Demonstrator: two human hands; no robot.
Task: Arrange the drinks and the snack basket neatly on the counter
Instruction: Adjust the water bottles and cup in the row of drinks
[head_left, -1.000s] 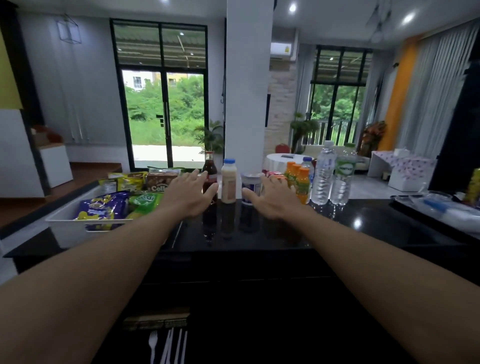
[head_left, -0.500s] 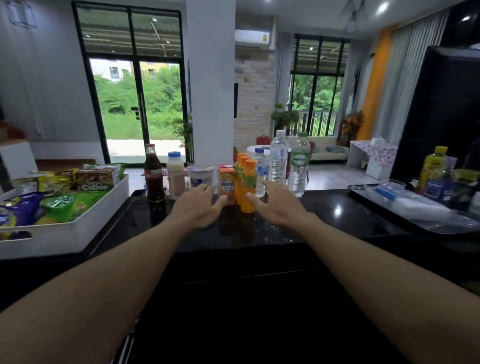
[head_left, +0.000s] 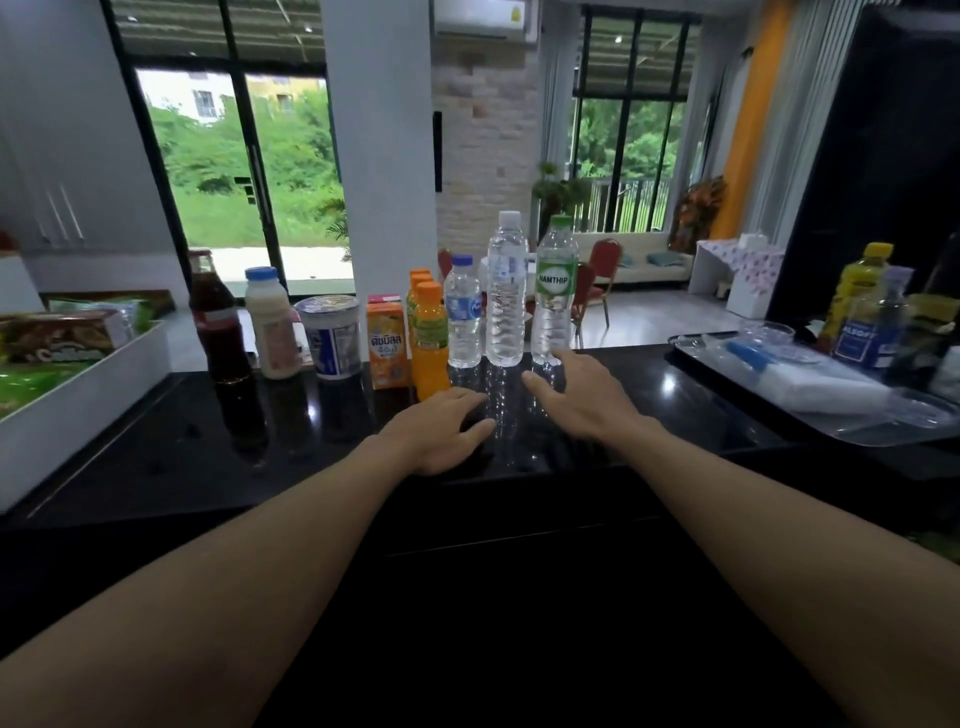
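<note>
1. Left hand (head_left: 441, 431): fingers (head_left: 470, 399) loosely spread, holding nothing, over the glossy black counter (head_left: 156, 447).
2. Right hand (head_left: 582, 400): fingers apart, empty, one fingertip near the green-capped clear water bottle (head_left: 556, 291).
3. Drinks stand in a row along the counter's far edge; the white snack basket (head_left: 78, 395) sits far left.

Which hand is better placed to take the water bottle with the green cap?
The right hand. Its fingertips already reach the base of the green-capped water bottle, and the hand is open. The left hand lies lower, nearer the orange juice bottle.
</note>
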